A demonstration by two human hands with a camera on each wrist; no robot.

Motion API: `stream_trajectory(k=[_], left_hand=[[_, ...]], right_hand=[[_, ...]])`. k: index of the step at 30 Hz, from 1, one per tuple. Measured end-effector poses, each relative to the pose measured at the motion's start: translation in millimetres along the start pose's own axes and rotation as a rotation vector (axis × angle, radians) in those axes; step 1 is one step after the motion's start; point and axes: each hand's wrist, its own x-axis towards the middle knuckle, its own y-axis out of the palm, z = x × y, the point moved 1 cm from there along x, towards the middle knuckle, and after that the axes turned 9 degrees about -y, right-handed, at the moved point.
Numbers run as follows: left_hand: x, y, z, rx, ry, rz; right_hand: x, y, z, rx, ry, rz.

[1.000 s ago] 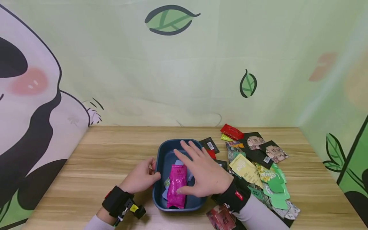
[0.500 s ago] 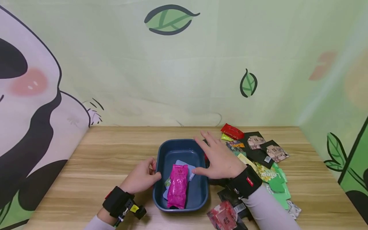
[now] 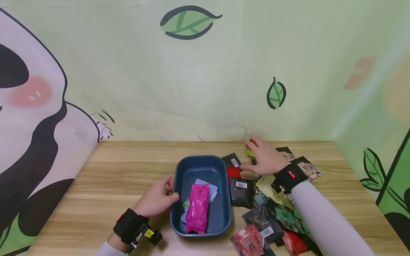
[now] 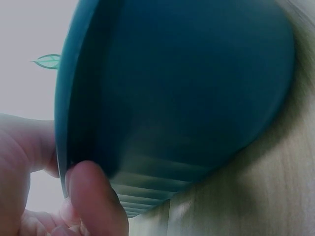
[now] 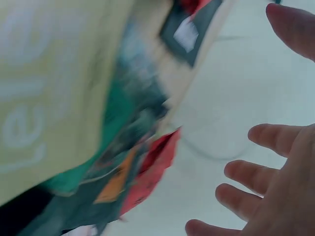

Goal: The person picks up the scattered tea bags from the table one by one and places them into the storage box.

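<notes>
A dark blue plastic bin [image 3: 202, 161] stands on the table, and my left hand [image 3: 157, 197] pinches its left rim between thumb and finger. The left wrist view shows the thumb [image 4: 96, 199] against the bin wall [image 4: 187, 88]. In the bin a shiny pink packet [image 3: 197, 209] lies over light blue packets [image 3: 213, 190]. My right hand [image 3: 266, 158] is spread above the back of a heap of tea sachets and holds nothing. Partly hidden by its fingers is a red packet [image 3: 251, 143], seen too in the right wrist view as a red sachet [image 5: 152, 172].
Right of the bin lie black sachets [image 3: 241, 192], a red one [image 3: 234, 172], a pale yellow Lelea sachet [image 3: 270, 186] and green ones [image 3: 285, 214]. A red house-print sachet [image 3: 248, 240] lies near the front. Behind the table hangs a printed backdrop [image 3: 205, 89].
My right hand has moved from above the bin to the right and back, over the sachet heap, uncovering the bin's contents. The left hand stays on the rim.
</notes>
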Motion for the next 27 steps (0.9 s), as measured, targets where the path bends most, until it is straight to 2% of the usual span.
stream_trajectory(k=[12,17,27], left_hand=[[-0.1,-0.5,1.0,-0.001,0.007,0.002],[0.1,0.1,1.3,-0.003,0.0,0.007],[0.0,-0.4,1.6,-0.006,0.006,0.006]], right_hand=[[7.4,23.9,-34.8,0.02,0.185,0.005],[9.3,28.7,-40.6,0.016,0.207,0.011],[9.6,33.0,-43.7,-0.048,0.188,0.023]])
